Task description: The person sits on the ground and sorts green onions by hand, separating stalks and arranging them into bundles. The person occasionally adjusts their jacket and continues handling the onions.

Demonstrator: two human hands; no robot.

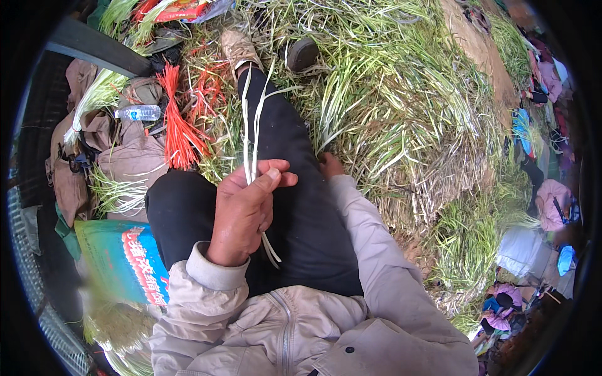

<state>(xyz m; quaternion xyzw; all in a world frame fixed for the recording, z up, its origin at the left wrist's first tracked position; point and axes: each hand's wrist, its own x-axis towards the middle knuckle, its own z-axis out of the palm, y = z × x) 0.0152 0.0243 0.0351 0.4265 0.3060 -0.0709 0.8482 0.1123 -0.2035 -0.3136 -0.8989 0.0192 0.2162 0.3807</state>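
Observation:
My left hand (242,211) is raised over my lap, pinching a few thin, pale chive-like stalks (254,131) between thumb and fingers. Their tips point away from me, and the lower ends hang out below my fist. Down beside my outstretched leg (291,136) is my right hand (332,165), at the near edge of a wide heap of green and whitish stalks (400,113). My leg hides its fingers, so what they touch or hold is not visible.
Red plastic ties (176,127) lie left of my leg, near a water bottle (138,113), brown cloth (127,160) and a tied bundle of stalks (96,101). A printed sack (122,263) rests by my left knee. A post (99,47) stands upper left. People (552,202) sit far right.

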